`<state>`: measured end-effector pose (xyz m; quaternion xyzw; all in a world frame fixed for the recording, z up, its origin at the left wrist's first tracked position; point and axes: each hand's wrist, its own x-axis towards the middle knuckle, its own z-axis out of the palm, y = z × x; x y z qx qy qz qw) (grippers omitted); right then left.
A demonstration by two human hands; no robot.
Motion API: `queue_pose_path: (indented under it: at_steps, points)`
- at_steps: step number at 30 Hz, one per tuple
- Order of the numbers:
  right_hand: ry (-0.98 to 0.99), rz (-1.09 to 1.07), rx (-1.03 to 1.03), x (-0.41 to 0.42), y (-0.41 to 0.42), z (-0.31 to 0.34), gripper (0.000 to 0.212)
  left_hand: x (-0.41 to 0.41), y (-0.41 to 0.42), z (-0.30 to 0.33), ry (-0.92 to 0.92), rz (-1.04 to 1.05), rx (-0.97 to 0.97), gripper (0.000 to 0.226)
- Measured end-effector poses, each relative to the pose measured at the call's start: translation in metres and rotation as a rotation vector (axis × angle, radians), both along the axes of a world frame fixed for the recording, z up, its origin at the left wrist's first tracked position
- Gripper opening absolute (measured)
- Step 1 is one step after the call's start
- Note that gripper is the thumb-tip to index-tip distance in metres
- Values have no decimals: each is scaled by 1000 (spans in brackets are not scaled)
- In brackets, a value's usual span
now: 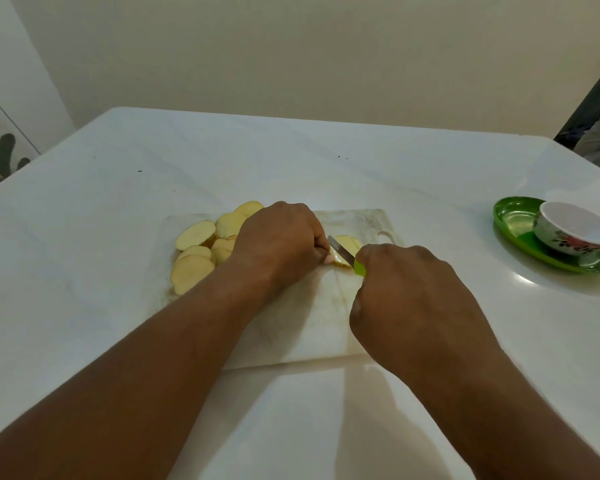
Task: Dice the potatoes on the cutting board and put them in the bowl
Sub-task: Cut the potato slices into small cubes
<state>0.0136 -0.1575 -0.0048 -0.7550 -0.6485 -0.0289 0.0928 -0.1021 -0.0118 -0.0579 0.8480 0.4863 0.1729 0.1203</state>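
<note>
While left hand [280, 239] pins potato slice [347, 244] — right hand [409, 299] grips knife [342, 251].

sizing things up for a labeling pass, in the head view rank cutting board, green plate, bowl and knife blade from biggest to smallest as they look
1. cutting board
2. green plate
3. bowl
4. knife blade, partly hidden by the hands

White cutting board [309, 327] on a white counter [118, 202]. Left hand [279, 242] curled, fingertips pinning a small stack of potato slices [347, 247] mid-board. Right hand [409, 299] w/ a tight grip on a green-handled knife [343, 252], blade angled down into that stack. More slices [196, 254] piled at board's left end. Far right: green plate [513, 220] w/ a floral bowl [574, 233] on it.
</note>
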Motion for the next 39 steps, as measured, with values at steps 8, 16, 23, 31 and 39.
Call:
queue_pose_path:
  at_steps: [8,16,23,31,39]
  points:
    - [-6,-11,-41,-1,-12,-3,21,1,-1,3,3,25,-8,15]
    - [-62,5,-42,2,-27,-17,17,2,-2,2,-19,48,-29,13]
    - [-14,8,-34,-4,-54,2,8,1,-4,3,-11,17,-15,13]
    - [437,-243,106,46,-11,-18,33,-1,-13,13,131,-9,2,14]
    - [606,-294,80,74,73,-50,28,2,-4,11,75,-124,-28,41]
